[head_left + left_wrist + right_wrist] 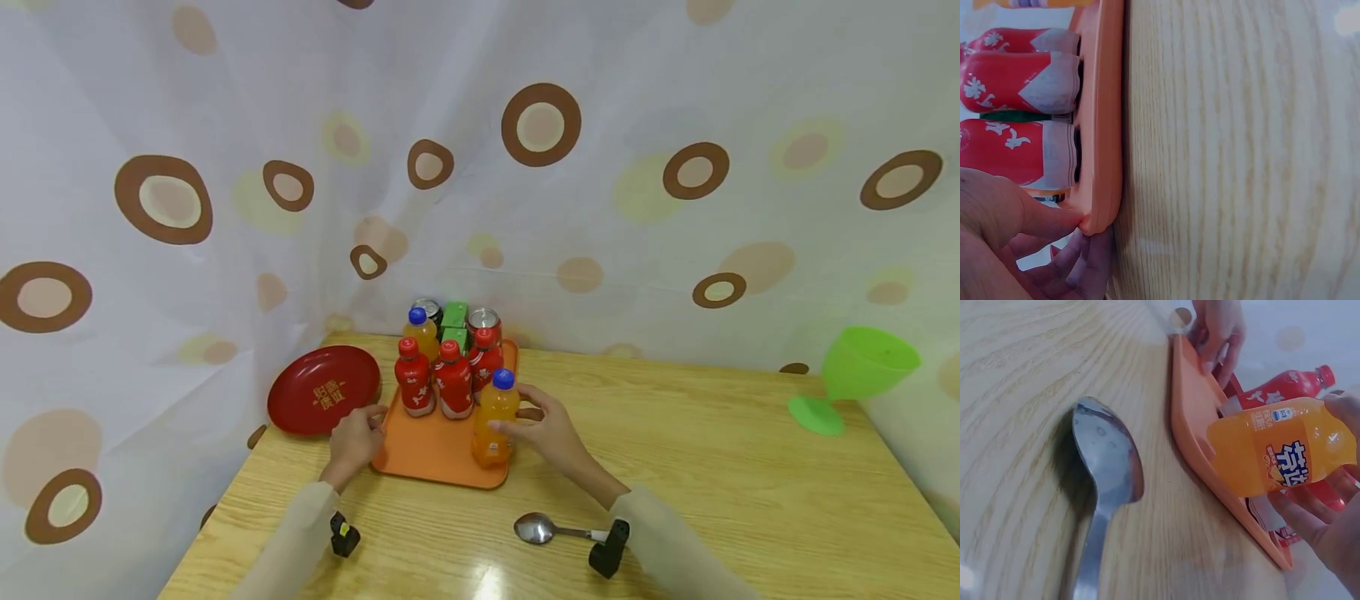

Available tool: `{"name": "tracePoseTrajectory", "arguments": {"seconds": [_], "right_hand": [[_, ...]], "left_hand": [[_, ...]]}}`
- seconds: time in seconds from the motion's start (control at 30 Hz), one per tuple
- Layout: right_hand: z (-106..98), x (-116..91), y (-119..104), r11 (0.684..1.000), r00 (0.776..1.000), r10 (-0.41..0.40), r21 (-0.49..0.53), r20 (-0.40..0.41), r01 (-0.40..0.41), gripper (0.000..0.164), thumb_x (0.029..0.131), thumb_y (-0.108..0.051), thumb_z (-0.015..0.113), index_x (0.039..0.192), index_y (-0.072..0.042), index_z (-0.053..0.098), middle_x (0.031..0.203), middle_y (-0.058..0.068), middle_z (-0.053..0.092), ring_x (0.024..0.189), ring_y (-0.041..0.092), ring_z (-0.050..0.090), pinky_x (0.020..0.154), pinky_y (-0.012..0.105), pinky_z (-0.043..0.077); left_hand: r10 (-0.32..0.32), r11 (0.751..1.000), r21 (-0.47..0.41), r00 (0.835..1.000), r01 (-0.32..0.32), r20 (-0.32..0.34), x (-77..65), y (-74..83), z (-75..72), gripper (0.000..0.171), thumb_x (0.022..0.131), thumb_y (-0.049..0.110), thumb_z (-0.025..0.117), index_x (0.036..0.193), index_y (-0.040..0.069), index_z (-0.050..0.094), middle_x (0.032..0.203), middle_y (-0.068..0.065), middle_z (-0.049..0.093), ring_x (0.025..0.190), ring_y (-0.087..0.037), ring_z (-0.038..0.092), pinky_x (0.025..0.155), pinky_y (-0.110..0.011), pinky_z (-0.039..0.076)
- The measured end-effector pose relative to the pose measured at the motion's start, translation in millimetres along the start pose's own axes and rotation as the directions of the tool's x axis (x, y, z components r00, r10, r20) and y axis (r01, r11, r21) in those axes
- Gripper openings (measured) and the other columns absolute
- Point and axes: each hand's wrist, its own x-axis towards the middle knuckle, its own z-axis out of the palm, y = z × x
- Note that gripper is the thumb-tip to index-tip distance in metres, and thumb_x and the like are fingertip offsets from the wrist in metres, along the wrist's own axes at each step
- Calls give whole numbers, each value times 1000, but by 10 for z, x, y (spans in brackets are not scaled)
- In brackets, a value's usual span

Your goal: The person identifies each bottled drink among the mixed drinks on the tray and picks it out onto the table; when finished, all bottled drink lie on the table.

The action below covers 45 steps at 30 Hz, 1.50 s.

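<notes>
My right hand (547, 425) grips an orange soda bottle (1260, 447) with a blue cap, fingers and thumb about its upper part. The bottle is upright at the front right corner of an orange tray (431, 454). At the tray's left rim, my left hand (354, 437) pinches the edge, thumb on top and fingers beneath, as the left wrist view shows. Three red bottles (454, 383) stand on the tray. Behind them are another orange soda bottle (422, 333), green cartons (454, 315), a dark can (427, 307) and a red can (484, 320).
A dark red oval plate (300, 392) leans left of the tray, close by my left hand. In front lies a metal spoon (535, 527), near my right wrist. A green goblet (862, 367) stands tilted at the far right of the wooden table (675, 450). A patterned curtain (600, 250) hangs behind.
</notes>
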Motion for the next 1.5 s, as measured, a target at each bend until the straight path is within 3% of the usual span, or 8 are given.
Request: {"name": "tracePoseTrajectory", "arguments": {"seconds": [0.2, 0.4, 0.6, 0.73, 0.93, 1.13, 1.37, 1.5], "right_hand": [[-212, -22, -121, 1000, 999, -3, 21, -38, 4, 60, 89, -20, 85, 145, -15, 61, 141, 13, 60, 116, 32, 70, 92, 33, 61], [-556, -51, -223, 999, 996, 0, -31, -92, -3, 64, 90, -25, 84, 148, -13, 58, 144, 14, 59, 121, 33, 68, 92, 32, 61], [-942, -139, -195, 995, 990, -8, -103, -138, -6, 64, 94, -25, 80, 151, -10, 55, 146, 17, 57, 123, 34, 66, 93, 26, 58], [-1147, -190, -176, 985, 982, 9, -167, -187, -41, 68, 96, -30, 79, 155, -10, 51, 149, 17, 54, 124, 33, 65, 92, 19, 56], [-1355, -271, -144, 978, 969, 23, -194, -246, -73, 71, 96, -34, 77, 157, -9, 49, 149, 18, 52, 114, 10, 67, 89, 18, 57], [-1524, -334, -80, 977, 961, 38, -191, -274, -93, 74, 97, -35, 76, 159, -9, 45, 150, 17, 51, 104, -8, 63, 87, 15, 57], [-1682, -302, -10, 950, 949, 4, -294, -317, -103, 71, 97, -38, 76, 157, -12, 49, 152, 16, 53, 109, 5, 63, 84, 12, 54], [-1736, -206, 98, 946, 949, -14, -311, -316, -90, 69, 98, -36, 74, 157, -10, 49, 158, 18, 48, 124, 28, 60, 84, 10, 51]], "left_hand": [[-35, 997, -74, 998, 38, 49, -36, -4, -46, 33, 95, 3, 62, 126, -3, 73, 82, -10, 76, 51, -12, 53, 45, -24, 32], [-45, 996, -75, 996, 51, 72, -12, 42, -65, 35, 95, 2, 61, 128, -4, 71, 83, -8, 75, 54, -12, 54, 49, -26, 35], [15, 1000, 0, 995, -15, 97, 22, 59, 3, 42, 92, 1, 68, 134, -6, 66, 76, -3, 60, 60, -14, 44, 56, -28, 29], [58, 998, -4, 992, -58, 116, 72, 51, 35, 47, 93, -2, 65, 139, -10, 61, 76, -5, 47, 64, -18, 39, 59, -29, 26], [91, 995, -47, 987, -85, 132, 81, 22, 5, 49, 94, -5, 62, 141, -13, 57, 79, -8, 50, 66, -19, 40, 60, -28, 29], [114, 985, -143, 981, -91, 160, -69, 17, -11, 49, 93, -6, 62, 141, -15, 56, 82, -7, 51, 67, -16, 37, 60, -26, 27], [122, 982, -167, 979, -94, 165, -73, 21, -40, 50, 91, -5, 67, 139, -15, 57, 114, -26, 68, 80, -23, 49, 68, -30, 35], [128, 982, -159, 978, -102, 163, -12, 14, -9, 50, 89, -6, 68, 138, -15, 58, 100, -22, 66, 73, -19, 45, 65, -28, 33]]}}
